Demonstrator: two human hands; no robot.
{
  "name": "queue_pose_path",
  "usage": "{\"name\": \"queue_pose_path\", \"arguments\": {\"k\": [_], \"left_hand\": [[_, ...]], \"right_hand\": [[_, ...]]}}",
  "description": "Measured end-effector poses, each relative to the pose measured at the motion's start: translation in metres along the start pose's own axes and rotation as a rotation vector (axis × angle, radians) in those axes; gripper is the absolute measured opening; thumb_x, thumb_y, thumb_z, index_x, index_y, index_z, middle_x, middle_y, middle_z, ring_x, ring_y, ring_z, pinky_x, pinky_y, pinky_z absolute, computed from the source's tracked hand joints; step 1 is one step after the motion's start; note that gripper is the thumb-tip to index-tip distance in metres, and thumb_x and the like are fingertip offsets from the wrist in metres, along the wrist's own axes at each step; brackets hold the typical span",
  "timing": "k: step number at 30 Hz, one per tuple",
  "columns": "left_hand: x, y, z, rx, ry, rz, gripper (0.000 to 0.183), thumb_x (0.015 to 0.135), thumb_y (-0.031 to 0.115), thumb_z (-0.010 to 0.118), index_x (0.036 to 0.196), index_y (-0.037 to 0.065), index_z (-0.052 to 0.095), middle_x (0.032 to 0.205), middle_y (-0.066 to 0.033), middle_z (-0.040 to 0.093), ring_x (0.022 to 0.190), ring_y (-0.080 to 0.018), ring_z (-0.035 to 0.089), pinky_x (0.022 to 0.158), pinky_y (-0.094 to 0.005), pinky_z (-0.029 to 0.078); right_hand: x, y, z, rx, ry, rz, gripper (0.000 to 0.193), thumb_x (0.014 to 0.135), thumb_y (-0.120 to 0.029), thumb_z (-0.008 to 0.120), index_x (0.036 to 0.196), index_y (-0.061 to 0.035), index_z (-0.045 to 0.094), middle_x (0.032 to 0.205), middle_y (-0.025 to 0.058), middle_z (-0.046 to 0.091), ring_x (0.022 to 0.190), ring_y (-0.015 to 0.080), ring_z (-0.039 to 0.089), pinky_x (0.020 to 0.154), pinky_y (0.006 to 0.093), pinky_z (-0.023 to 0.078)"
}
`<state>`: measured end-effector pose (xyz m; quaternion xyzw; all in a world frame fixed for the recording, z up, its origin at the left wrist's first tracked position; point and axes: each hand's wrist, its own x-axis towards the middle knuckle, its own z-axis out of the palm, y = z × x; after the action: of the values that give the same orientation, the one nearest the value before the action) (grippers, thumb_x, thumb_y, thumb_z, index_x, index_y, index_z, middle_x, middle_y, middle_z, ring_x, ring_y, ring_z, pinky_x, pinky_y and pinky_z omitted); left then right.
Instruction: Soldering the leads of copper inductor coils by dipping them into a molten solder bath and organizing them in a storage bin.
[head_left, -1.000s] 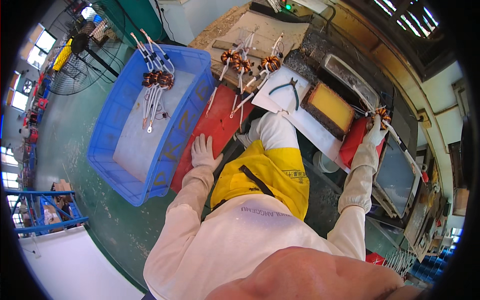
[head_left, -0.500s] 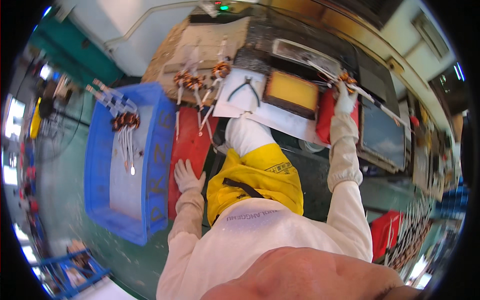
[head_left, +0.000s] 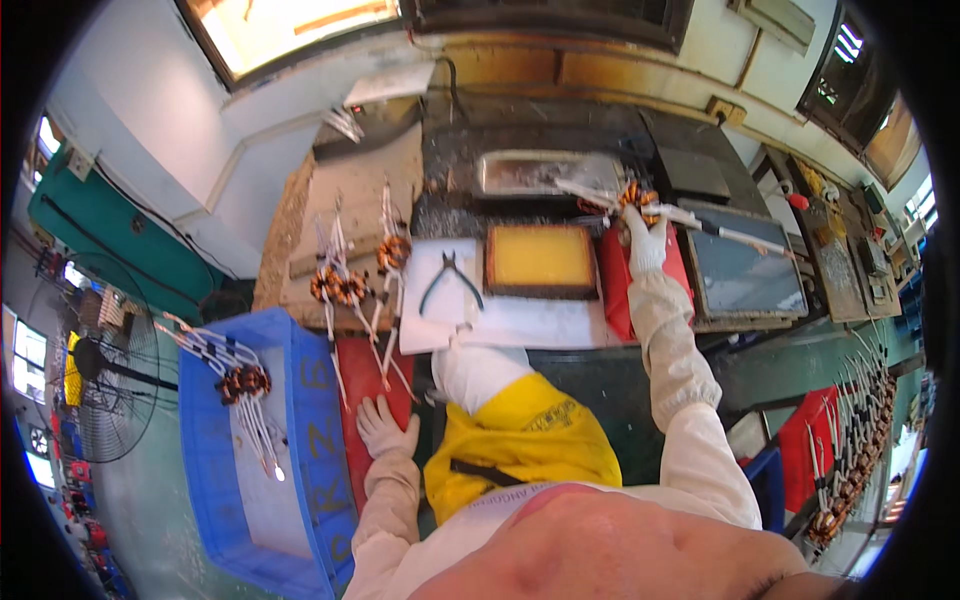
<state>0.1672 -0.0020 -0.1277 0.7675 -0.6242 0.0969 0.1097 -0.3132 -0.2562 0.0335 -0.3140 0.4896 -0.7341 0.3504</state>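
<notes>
My right hand (head_left: 646, 245), in a white glove, is closed around a copper-wound ring coil (head_left: 640, 197). White-sleeved leads stick out of the coil on both sides, and it is held over the far end of a red piece (head_left: 617, 290) on the bench. Gloved too, my left hand (head_left: 385, 427) lies with spread fingers on a red board (head_left: 357, 365) beside the blue crate (head_left: 330, 440). Ring coils (head_left: 243, 383) with leads lie in that crate. Between my hands, pliers (head_left: 453, 280) rest on white paper beside a dark-edged tray (head_left: 490, 282) with a yellow surface.
More ring coils (head_left: 340, 287) lie on the wooden board at the bench's left. A metal tray (head_left: 484, 175) stands at the back, and a grey panel (head_left: 745, 265) at the right. A fan (head_left: 115, 355) stands far left. Several coils (head_left: 850, 490) line the lower right.
The view has tilted up, so the bench sits lower and more wall shows. My right hand still holds the coil, and my left hand stays on the red board.
</notes>
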Motion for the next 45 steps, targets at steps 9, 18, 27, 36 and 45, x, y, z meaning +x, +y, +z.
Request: {"name": "queue_pose_path", "arguments": {"k": [9, 18, 27, 36, 45], "left_hand": [[0.005, 0.004, 0.01, -0.042, 0.028, -0.033, 0.089, 0.061, 0.047, 0.075, 0.134, 0.007, 0.043, 0.14, -0.02, 0.037, 0.133, -0.0387, 0.031, 0.111, -0.0512, 0.023], [0.013, 0.006, 0.008, -0.004, -0.081, -0.066, 0.09, 0.062, 0.051, 0.072, 0.135, 0.006, 0.043, 0.143, -0.0194, 0.035, 0.135, -0.0373, 0.027, 0.113, -0.0506, 0.019], [0.014, 0.01, 0.009, -0.035, -0.086, -0.068, 0.089, 0.064, 0.049, 0.072, 0.135, 0.006, 0.041, 0.143, -0.0196, 0.034, 0.135, -0.0377, 0.027, 0.113, -0.0509, 0.019], [0.011, 0.003, 0.023, -0.024, 0.003, -0.045, 0.087, 0.062, 0.045, 0.074, 0.133, 0.006, 0.042, 0.142, -0.0193, 0.035, 0.134, -0.0386, 0.029, 0.112, -0.052, 0.022], [0.01, 0.005, 0.016, -0.029, 0.012, -0.044, 0.087, 0.062, 0.045, 0.073, 0.133, 0.005, 0.042, 0.142, -0.0195, 0.035, 0.134, -0.0385, 0.029, 0.112, -0.0513, 0.022]], "right_hand": [[-0.012, 0.0, -0.003, -0.042, 0.005, -0.016, 0.032, 0.085, -0.017, 0.068, 0.109, -0.0097, 0.047, 0.072, 0.0003, 0.056, 0.05, 0.007, 0.047, 0.042, 0.0221, 0.038], [-0.012, -0.006, 0.004, 0.011, 0.032, 0.012, 0.03, 0.083, -0.014, 0.068, 0.106, -0.0084, 0.049, 0.074, 0.0009, 0.056, 0.055, 0.0075, 0.049, 0.044, 0.0221, 0.039], [-0.007, -0.002, 0.0, -0.032, 0.049, 0.056, 0.033, 0.084, -0.016, 0.068, 0.11, -0.0098, 0.048, 0.078, 0.0005, 0.058, 0.055, 0.0067, 0.049, 0.045, 0.0224, 0.04], [-0.009, -0.004, 0.002, 0.024, 0.036, 0.045, 0.031, 0.083, -0.014, 0.069, 0.107, -0.0081, 0.05, 0.075, 0.0007, 0.058, 0.054, 0.0067, 0.049, 0.045, 0.022, 0.041], [-0.011, -0.004, 0.004, 0.004, 0.064, 0.038, 0.031, 0.084, -0.015, 0.068, 0.107, -0.0075, 0.049, 0.076, 0.0014, 0.058, 0.053, 0.0063, 0.048, 0.044, 0.0227, 0.041]]}}
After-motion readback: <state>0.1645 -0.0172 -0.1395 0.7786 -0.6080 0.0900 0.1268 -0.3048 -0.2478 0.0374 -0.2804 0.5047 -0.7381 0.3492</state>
